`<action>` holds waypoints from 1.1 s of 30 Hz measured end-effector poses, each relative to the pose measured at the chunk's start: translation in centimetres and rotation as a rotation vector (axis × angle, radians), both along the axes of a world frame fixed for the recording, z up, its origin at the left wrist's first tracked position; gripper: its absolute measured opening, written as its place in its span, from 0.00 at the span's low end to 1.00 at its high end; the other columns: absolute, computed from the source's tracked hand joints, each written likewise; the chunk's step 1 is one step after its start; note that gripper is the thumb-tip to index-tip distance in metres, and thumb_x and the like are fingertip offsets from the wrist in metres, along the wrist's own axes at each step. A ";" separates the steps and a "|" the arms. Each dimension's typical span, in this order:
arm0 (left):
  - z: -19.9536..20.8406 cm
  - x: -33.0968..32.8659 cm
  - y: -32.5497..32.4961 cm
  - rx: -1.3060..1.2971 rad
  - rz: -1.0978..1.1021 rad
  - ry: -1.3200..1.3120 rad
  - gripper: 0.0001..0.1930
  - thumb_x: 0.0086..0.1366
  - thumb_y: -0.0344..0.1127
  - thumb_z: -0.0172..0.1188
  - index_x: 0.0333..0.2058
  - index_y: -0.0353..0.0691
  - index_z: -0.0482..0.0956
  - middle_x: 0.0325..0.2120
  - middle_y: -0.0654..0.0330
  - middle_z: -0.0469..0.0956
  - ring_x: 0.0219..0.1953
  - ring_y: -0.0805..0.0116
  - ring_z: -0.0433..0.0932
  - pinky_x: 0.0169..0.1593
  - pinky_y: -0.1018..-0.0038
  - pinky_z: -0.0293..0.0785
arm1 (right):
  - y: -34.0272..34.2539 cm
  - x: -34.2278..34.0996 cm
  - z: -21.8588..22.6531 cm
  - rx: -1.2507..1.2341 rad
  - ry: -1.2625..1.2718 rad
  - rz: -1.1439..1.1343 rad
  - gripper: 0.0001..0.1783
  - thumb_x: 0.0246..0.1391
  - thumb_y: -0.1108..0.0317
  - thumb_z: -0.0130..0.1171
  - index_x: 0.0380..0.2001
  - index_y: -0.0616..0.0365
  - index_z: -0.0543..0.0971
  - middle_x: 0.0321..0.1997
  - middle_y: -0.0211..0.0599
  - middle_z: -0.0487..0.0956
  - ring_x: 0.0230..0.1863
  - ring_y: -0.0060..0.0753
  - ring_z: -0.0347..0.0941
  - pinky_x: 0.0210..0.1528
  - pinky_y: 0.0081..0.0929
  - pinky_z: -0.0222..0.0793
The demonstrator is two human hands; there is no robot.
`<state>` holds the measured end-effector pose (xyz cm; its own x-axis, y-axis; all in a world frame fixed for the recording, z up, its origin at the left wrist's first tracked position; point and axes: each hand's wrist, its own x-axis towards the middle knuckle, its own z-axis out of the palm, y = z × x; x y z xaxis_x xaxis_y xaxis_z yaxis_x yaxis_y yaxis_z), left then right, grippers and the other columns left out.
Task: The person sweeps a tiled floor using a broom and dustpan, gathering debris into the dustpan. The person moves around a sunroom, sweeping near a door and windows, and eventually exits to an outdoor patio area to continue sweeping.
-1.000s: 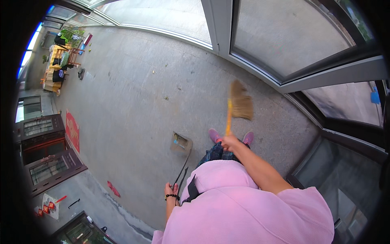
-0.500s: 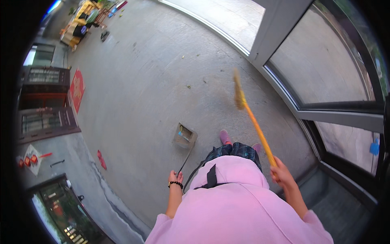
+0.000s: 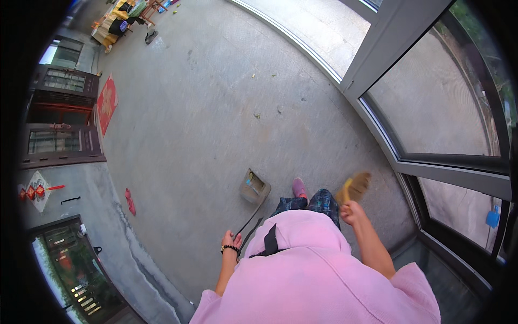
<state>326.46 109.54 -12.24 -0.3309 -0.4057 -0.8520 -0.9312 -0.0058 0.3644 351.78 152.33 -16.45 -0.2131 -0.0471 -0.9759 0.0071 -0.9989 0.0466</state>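
The broom point(image 3: 358, 187) is right of the frame's centre, its tan bristles fanned over the floor near the pink-shirted person's dark patterned trousers point(image 3: 324, 205). Its short visible stretch of yellow handle runs into the right hand point(image 3: 352, 213), whose fingers are pressed together around it in a fist. The dustpan point(image 3: 260, 195) is near the centre, its mouth toward the top of the frame, with small debris inside; whether it rests on the floor is hard to tell. Its thin dark handle slants down-left to the left hand point(image 3: 232, 241), where the fingers curl around it; a dark beaded bracelet point(image 3: 230, 248) circles that wrist. Leafy scraps point(image 3: 257, 115) dot the grey floor point(image 3: 183, 146) above the dustpan. Glazed door frames point(image 3: 372, 62) fill the right side, a red mat point(image 3: 108, 102) lies at left, and a yellow-covered bench point(image 3: 106, 33) stands upper left.
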 end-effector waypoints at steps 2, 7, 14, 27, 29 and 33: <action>-0.1 0.6 -0.6 0.018 0.051 0.004 0.12 0.52 0.42 0.51 0.28 0.43 0.62 0.21 0.55 0.72 0.23 0.65 0.75 0.26 0.70 0.72 | -0.3 -6.0 -1.4 -0.039 0.094 0.099 0.04 0.48 0.71 0.44 0.24 0.53 0.60 0.11 0.26 0.61 0.10 0.20 0.57 0.10 0.17 0.50; 0.0 0.9 0.1 0.024 0.115 0.025 0.13 0.53 0.44 0.52 0.29 0.42 0.62 0.21 0.54 0.73 0.24 0.64 0.75 0.28 0.68 0.72 | 2.1 -15.6 -0.3 -0.064 0.213 0.194 0.06 0.47 0.70 0.44 0.21 0.53 0.61 0.10 0.26 0.61 0.10 0.20 0.57 0.10 0.17 0.51; -1.4 0.6 0.6 0.014 0.233 0.048 0.11 0.52 0.41 0.52 0.28 0.43 0.62 0.24 0.56 0.71 0.26 0.64 0.75 0.33 0.66 0.71 | 7.5 -10.6 10.1 0.307 0.401 0.517 0.13 0.47 0.71 0.44 0.39 0.55 0.64 0.12 0.26 0.62 0.08 0.16 0.55 0.07 0.15 0.50; 0.8 0.3 9.2 -0.076 0.435 0.040 0.11 0.49 0.41 0.52 0.27 0.43 0.62 0.24 0.55 0.70 0.27 0.63 0.74 0.31 0.66 0.69 | 21.3 -18.7 9.4 0.718 -0.009 0.891 0.24 0.45 0.76 0.42 0.49 0.48 0.60 0.14 0.30 0.64 0.08 0.21 0.57 0.07 0.21 0.50; 2.0 -0.1 12.1 -0.082 0.450 0.041 0.11 0.48 0.40 0.52 0.27 0.43 0.62 0.24 0.55 0.70 0.27 0.63 0.74 0.31 0.66 0.69 | 25.4 -23.5 6.1 0.476 0.034 0.721 0.14 0.46 0.75 0.42 0.38 0.48 0.63 0.13 0.28 0.62 0.08 0.19 0.56 0.08 0.19 0.49; 2.8 -1.2 14.9 -0.058 0.556 0.024 0.12 0.46 0.38 0.53 0.26 0.43 0.61 0.24 0.55 0.71 0.27 0.63 0.74 0.31 0.67 0.69 | 28.7 -27.4 8.6 0.366 0.155 0.890 0.12 0.46 0.75 0.43 0.37 0.51 0.63 0.13 0.28 0.62 0.09 0.19 0.57 0.09 0.20 0.51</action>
